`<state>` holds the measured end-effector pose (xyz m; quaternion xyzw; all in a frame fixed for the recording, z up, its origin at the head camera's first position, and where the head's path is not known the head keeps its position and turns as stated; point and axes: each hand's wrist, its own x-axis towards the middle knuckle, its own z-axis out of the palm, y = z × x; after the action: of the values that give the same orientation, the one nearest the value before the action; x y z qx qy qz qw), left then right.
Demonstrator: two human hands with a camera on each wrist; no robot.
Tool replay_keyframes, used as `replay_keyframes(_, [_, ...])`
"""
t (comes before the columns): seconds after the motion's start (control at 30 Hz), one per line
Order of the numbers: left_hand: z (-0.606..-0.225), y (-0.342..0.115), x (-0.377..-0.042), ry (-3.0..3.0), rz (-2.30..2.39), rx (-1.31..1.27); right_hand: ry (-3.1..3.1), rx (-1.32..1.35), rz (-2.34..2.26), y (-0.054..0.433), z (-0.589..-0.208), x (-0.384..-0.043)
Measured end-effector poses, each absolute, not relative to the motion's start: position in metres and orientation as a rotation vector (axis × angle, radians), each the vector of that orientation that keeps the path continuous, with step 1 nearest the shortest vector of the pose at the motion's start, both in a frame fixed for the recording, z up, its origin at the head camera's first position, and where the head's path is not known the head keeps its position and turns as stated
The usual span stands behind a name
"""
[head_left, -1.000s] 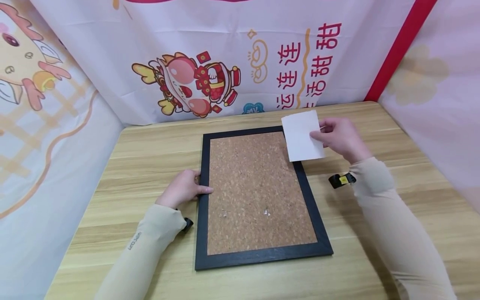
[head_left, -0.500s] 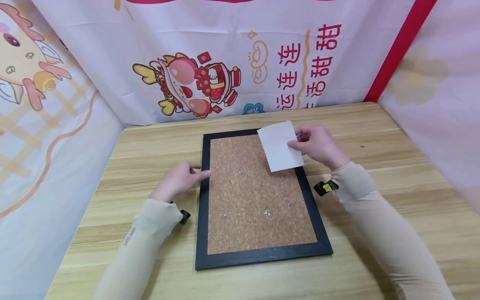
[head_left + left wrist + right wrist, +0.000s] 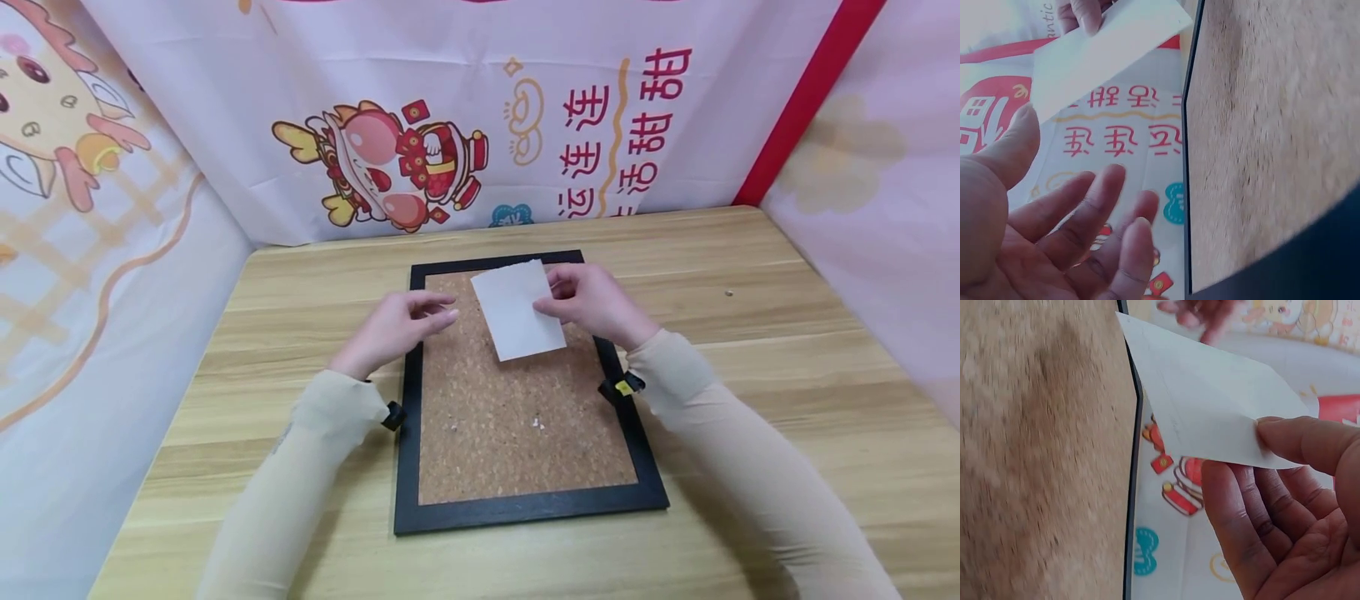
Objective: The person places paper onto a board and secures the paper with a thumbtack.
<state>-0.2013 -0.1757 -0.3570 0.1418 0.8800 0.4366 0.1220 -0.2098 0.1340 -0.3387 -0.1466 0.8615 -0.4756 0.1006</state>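
Between thumb and fingers, my right hand (image 3: 596, 304) pinches the right edge of a white sheet of paper (image 3: 517, 312). The paper hangs tilted over the upper part of a cork board (image 3: 517, 392) with a black frame (image 3: 525, 506). Across the board's left side reaches my left hand (image 3: 397, 329), its fingers loosely bent and a gap between them and the paper. In the left wrist view, the left hand (image 3: 1079, 231) has thumb and fingers spread, holding nothing. From the right wrist, the right thumb (image 3: 1300, 440) shows pressed on the paper's face.
The board lies on a wooden table (image 3: 300, 317). Small white specks (image 3: 537, 423) mark its lower cork. A tiny object (image 3: 729, 292) lies on the table at the right. Behind the table hangs a printed cloth (image 3: 450, 50).
My right hand has carried the paper leftward and slightly down over the board. My left hand has let go of the frame's left edge and moved up and right over the cork.
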Motion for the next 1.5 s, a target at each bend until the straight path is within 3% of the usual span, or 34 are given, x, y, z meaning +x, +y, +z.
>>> replay_keyframes(0.23, [-0.356, -0.161, -0.206, 2.468, 1.434, 0.427, 2.485, -0.505, -1.444, 0.115, -0.342, -0.205])
replay_keyframes(1.03, [-0.354, -0.14, -0.209, 2.535, 1.222, 0.393, 2.443, -0.503, -1.425, 0.107, -0.347, -0.199])
replay_keyframes(1.5, [-0.358, -0.132, -0.215, 2.56, 1.047, 0.43, 2.747, -0.692, -1.067, 0.117, -0.328, -0.228])
